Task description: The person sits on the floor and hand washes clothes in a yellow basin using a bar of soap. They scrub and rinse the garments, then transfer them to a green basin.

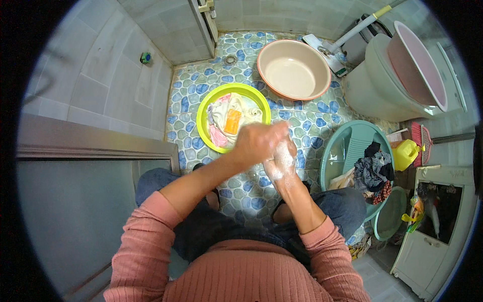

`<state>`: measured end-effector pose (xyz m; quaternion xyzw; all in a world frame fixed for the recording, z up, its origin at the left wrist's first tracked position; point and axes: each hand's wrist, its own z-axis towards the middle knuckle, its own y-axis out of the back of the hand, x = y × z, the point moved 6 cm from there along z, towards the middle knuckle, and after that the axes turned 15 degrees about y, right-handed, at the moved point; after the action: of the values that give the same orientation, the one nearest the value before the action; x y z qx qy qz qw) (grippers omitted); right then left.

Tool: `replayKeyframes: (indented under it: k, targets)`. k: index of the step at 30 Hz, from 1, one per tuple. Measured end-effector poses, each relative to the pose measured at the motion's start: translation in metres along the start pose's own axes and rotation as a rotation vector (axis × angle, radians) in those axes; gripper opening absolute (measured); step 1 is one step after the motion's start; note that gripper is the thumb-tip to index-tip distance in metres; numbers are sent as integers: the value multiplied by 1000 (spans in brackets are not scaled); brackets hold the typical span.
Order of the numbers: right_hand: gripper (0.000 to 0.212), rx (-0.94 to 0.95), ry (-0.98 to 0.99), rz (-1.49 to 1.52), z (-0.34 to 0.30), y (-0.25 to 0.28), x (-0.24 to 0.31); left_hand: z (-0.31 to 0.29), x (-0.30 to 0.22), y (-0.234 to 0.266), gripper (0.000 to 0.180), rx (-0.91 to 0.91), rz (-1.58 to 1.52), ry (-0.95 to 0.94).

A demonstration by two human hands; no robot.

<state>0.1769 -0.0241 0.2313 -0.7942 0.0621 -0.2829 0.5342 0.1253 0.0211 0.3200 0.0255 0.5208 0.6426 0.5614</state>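
My left hand (pixel 250 144) and my right hand (pixel 283 160) are pressed together in front of me, close to the near right rim of a yellow-green basin (pixel 203 111). Their fingers look curled and are blurred. White suds cover my right hand and wrist; whatever lies between the palms, perhaps a small pale cloth, is hidden by fingers and foam. Inside the basin are wet white clothes (pixel 245 117) and a pink piece of cloth (pixel 218 136). An orange bar of soap (pixel 232 122) rests on top of the clothes.
Behind stands a beige basin (pixel 294 70) with an orange rim. At right, a teal washtub (pixel 329 151) with a washboard holds dark clothes (pixel 373 168). Beyond are a yellow jug (pixel 405 154), a large pale bin (pixel 370 83) and a white cabinet (pixel 420 261). A door frame (pixel 95 146) borders the left.
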Motion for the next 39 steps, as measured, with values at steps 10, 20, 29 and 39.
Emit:
replayKeyframes:
  k: [10,20,29,39]
  targets:
    - [33,-118,-27,-64,-4,-30,4,-8,6,1,22,50,70,25]
    - [31,-91,-102,-141,5,-39,23,-22,52,-29,49,175,-1545,1494]
    - [37,-53,332,-508,22,-3,6,-38,14,-22,43,117,-1022,1076]
    - [37,35,162,-612,-1,5,-4,-36,-1,-14,45,129,-721,726]
